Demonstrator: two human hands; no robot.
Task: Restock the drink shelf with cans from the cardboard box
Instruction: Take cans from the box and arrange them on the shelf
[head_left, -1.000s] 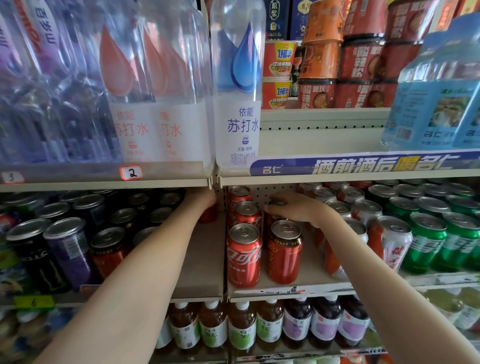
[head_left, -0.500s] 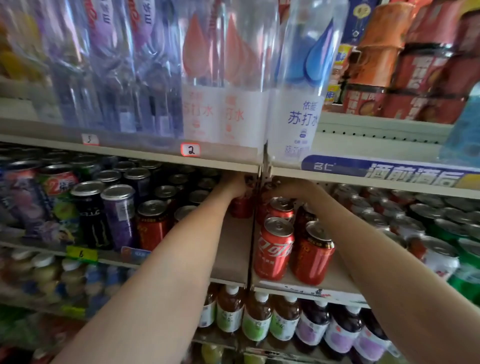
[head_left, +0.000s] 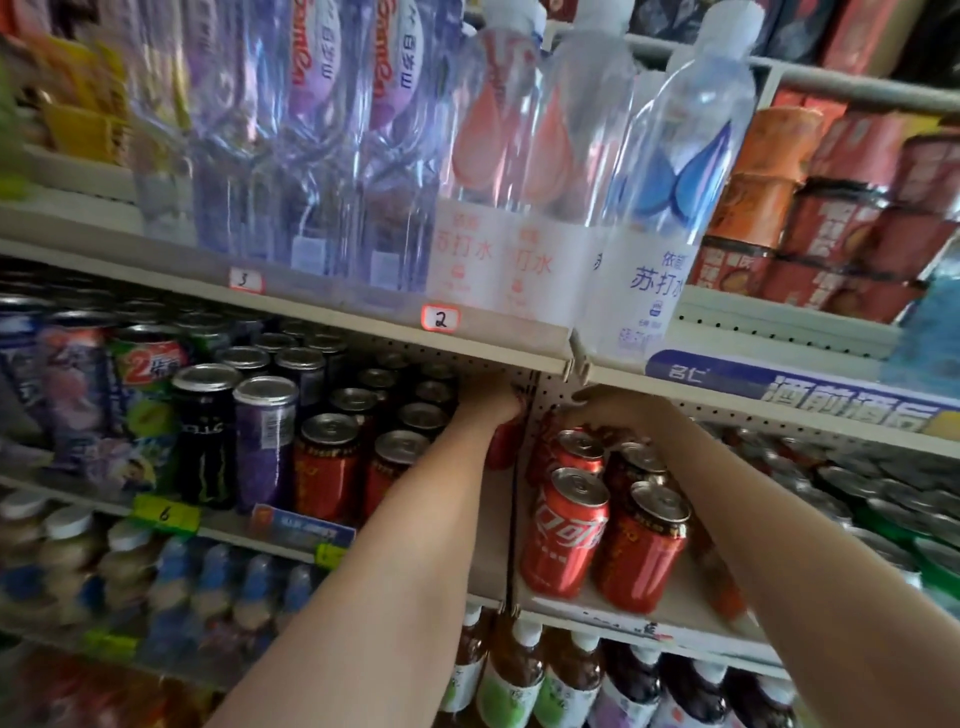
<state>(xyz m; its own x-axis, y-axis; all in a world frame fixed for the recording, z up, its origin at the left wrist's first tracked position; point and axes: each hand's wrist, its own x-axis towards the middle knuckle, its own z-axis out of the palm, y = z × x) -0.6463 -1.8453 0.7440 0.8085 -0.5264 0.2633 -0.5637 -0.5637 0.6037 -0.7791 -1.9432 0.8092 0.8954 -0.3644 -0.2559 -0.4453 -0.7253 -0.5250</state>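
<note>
Shop drink shelf (head_left: 493, 540), can rows packed tight. Left hand (head_left: 485, 408) grasps red can (head_left: 503, 448) far back (beside divider (head_left: 519, 499)). Right hand (head_left: 615, 410) curled over rear cans (head_left: 576, 452); whether it grips one, cannot tell.

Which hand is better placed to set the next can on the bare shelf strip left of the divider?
Left, probably. The left hand reaches along that bare strip, gripping a red can at the back. The right hand is across the divider, over the cola cans; its grasp is hidden.
</note>
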